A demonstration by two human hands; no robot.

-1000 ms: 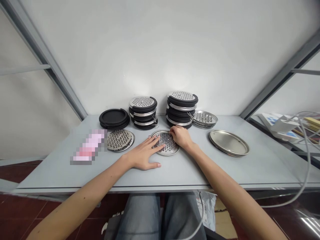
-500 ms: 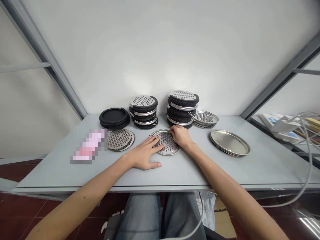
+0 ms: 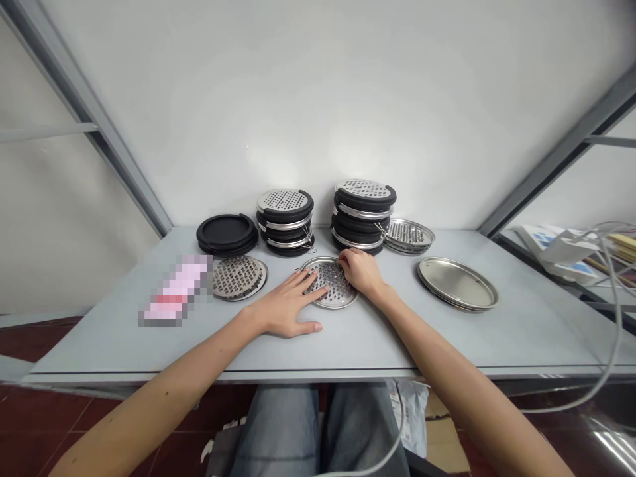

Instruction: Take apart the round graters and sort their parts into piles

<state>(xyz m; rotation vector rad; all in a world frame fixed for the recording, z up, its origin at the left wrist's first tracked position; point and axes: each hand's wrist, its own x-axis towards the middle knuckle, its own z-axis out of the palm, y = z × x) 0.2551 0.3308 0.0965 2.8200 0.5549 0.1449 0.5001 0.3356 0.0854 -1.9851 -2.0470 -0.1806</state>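
Note:
In the middle of the table lies a round metal grater disc [image 3: 334, 296] with raised teeth and a shiny rim. Across its left side my left hand [image 3: 285, 306] is spread flat, fingertips touching the disc and thumb resting on the tabletop. My right hand [image 3: 364, 271] is closed at the disc's upper right edge, its fingers curled on the rim; the fingertips are partly hidden. Left of my left hand are more grater discs [image 3: 237, 277], stacked loosely. Plain metal round lids [image 3: 457, 283] lie to the right.
Behind stand two stacks of black-rimmed round graters, a left stack [image 3: 285, 218] and a taller right stack [image 3: 364, 213]. Black round rings or lids [image 3: 227, 232] sit at back left, more metal discs [image 3: 409, 236] at back right. A blurred pink item [image 3: 179, 291] lies left. A white cable [image 3: 617, 318] hangs right.

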